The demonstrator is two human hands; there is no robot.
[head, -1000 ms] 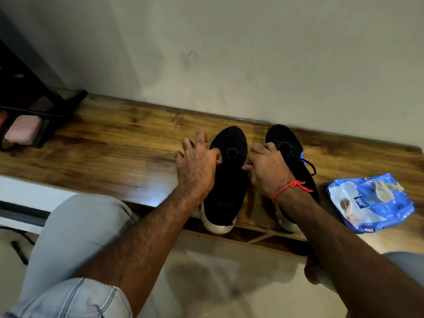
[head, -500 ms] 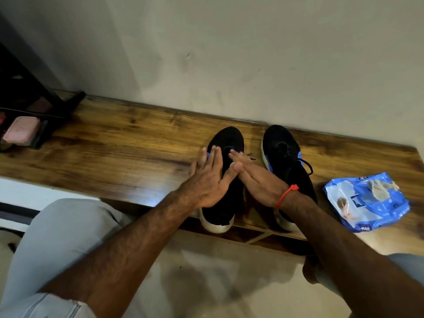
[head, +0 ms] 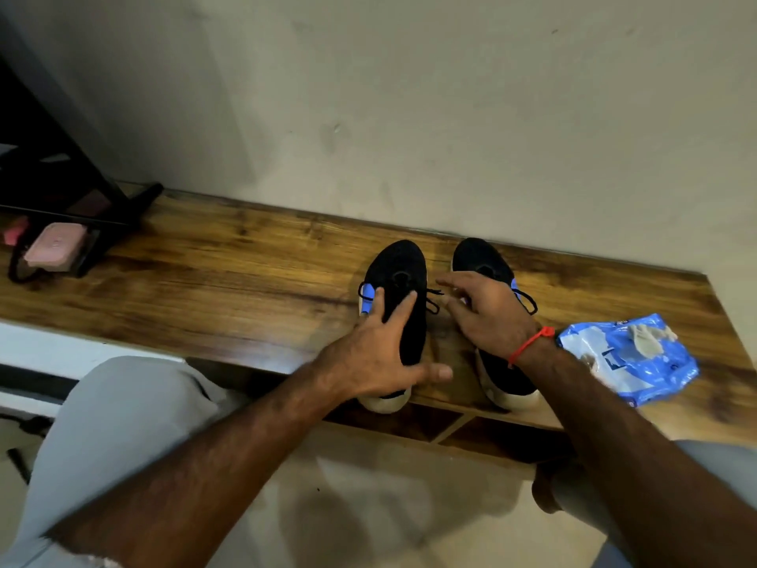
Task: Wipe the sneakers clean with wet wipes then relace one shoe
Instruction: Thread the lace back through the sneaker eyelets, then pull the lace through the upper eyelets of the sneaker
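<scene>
Two black sneakers with white soles and blue side patches stand side by side on the wooden bench (head: 205, 280), toes to the wall. My left hand (head: 381, 354) lies over the left sneaker (head: 399, 260), fingers straight along its top and thumb spread out to the right. The loose black lace ends (head: 432, 299) of this shoe stick out on its right side. My right hand (head: 487, 313) hovers over the gap and the right sneaker (head: 477, 256) with fingers loosely spread, holding nothing. A blue wet wipes pack (head: 631, 362) lies to the right with a crumpled wipe (head: 649, 340) on it.
A black rack at the bench's left end holds a pink block (head: 51, 248). The wall runs right behind the shoe toes. Open compartments sit under the bench front edge (head: 442, 428). My knees in light trousers frame the tiled floor below.
My hands, pressed together over the left sneaker half a second ago, have come apart. The left one slid back along the shoe; the right one lifted away toward the right sneaker.
</scene>
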